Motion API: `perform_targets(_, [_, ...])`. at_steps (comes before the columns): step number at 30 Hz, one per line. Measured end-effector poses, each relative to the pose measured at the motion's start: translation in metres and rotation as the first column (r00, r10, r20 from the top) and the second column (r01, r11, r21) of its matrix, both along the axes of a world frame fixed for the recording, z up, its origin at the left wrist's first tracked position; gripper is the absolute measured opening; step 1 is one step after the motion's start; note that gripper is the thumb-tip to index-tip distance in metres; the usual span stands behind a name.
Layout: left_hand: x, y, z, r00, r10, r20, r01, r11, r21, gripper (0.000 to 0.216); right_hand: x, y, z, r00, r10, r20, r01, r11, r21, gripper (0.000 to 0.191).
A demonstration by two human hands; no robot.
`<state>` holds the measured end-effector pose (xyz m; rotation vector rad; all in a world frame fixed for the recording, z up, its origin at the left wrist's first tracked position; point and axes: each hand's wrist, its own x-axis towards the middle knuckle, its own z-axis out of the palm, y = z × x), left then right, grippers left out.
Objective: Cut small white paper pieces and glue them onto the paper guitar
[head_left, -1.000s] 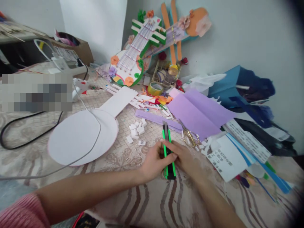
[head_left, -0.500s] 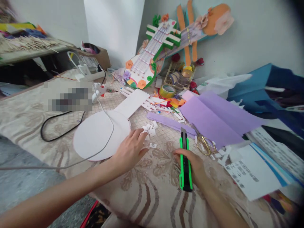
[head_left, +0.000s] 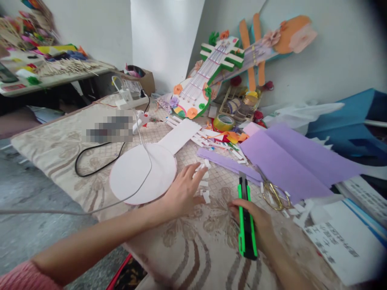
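My left hand (head_left: 183, 190) is over the tablecloth with its fingers apart and stretched out, the tips touching or just above several small white cut pieces (head_left: 205, 184). It lies beside the round end of a white long-necked cutout (head_left: 136, 177), with a grey cable (head_left: 142, 181) across it. My right hand (head_left: 256, 217) is closed around a green and black utility knife (head_left: 246, 225), its blade end pointing away from me. A folded purple strip (head_left: 228, 164) lies beyond both hands. Gold-handled scissors (head_left: 273, 195) rest to the right of the knife.
Purple paper sheets (head_left: 290, 157) and printed white sheets (head_left: 335, 245) cover the right side. Behind stand a decorated paper instrument (head_left: 196, 84), a yellow tape roll (head_left: 223, 122) and paper scraps. A power strip (head_left: 133, 102) and black cable (head_left: 78, 165) lie at left.
The view has shifted left, so things sit further right. My left hand has its fingers more spread, and more small white pieces now lie beside it. My right hand keeps the utility knife.
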<state>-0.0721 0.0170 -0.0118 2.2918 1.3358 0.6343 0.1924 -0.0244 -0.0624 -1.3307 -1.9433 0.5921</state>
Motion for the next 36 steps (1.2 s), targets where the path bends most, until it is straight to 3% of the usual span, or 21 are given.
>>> perform_targets(4, [-0.001, 0.015, -0.007, 1.000, 0.006, -0.015, -0.009, 0.986, -0.164, 0.111, -0.001, 0.001, 0.004, 1.000, 0.007, 0.028, -0.007, 1.000, -0.007, 0.017])
perform_targets(10, [0.012, 0.010, -0.018, 0.978, -0.130, 0.160, 0.152, 0.980, -0.131, 0.095, -0.004, 0.002, 0.007, 1.000, -0.014, -0.018, 0.013, 0.996, -0.086, 0.020])
perform_targets(14, [0.014, -0.008, -0.003, 0.962, -0.057, 0.265, 0.069, 0.997, -0.037, 0.064, -0.010, 0.003, 0.012, 0.999, 0.012, 0.047, -0.007, 0.994, -0.107, 0.031])
perform_targets(16, [0.018, -0.017, 0.008, 0.943, -0.045, 0.330, 0.101, 0.983, -0.154, 0.037, -0.016, 0.003, 0.017, 0.998, 0.010, 0.062, -0.004, 0.996, -0.086, 0.036])
perform_targets(18, [0.024, -0.027, 0.015, 0.924, -0.085, 0.372, 0.240, 0.887, -0.395, 0.021, -0.023, 0.002, 0.025, 0.999, 0.010, 0.046, -0.007, 0.997, -0.075, 0.041])
perform_targets(20, [0.034, -0.035, 0.016, 0.878, -0.106, 0.468, 0.397, 0.709, -0.584, 0.025, -0.029, 0.001, 0.032, 1.000, -0.004, 0.012, 0.005, 0.997, -0.078, 0.046])
perform_targets(22, [0.045, -0.041, 0.011, 0.802, -0.045, 0.596, 0.524, 0.532, -0.665, 0.032, -0.033, 0.000, 0.038, 1.000, 0.007, -0.020, -0.009, 0.996, -0.084, 0.051])
perform_targets(24, [0.053, -0.044, 0.005, 0.727, 0.069, 0.684, 0.591, 0.444, -0.673, 0.037, -0.034, -0.001, 0.041, 0.998, 0.031, -0.055, -0.036, 0.995, -0.091, 0.055])
perform_targets(27, [0.060, -0.044, 0.001, 0.668, 0.191, 0.719, 0.572, 0.485, -0.661, 0.042, -0.035, 0.000, 0.044, 0.978, -0.077, -0.193, 0.061, 0.994, -0.086, 0.054])
perform_targets(30, [0.062, -0.042, 0.002, 0.656, 0.228, 0.719, 0.532, 0.536, -0.655, 0.043, -0.042, 0.000, 0.048, 0.861, -0.270, -0.431, 0.199, 0.959, -0.204, 0.047])
perform_targets(33, [0.066, -0.043, -0.001, 0.650, 0.190, 0.736, 0.555, 0.544, -0.630, 0.042, -0.052, -0.003, 0.051, 0.742, -0.328, -0.584, 0.009, 0.876, -0.482, 0.044])
perform_targets(36, [0.069, -0.047, -0.007, 0.647, 0.173, 0.743, 0.571, 0.537, -0.621, 0.042, -0.061, -0.009, 0.051, 0.671, -0.401, -0.623, -0.143, 0.755, -0.640, 0.043])
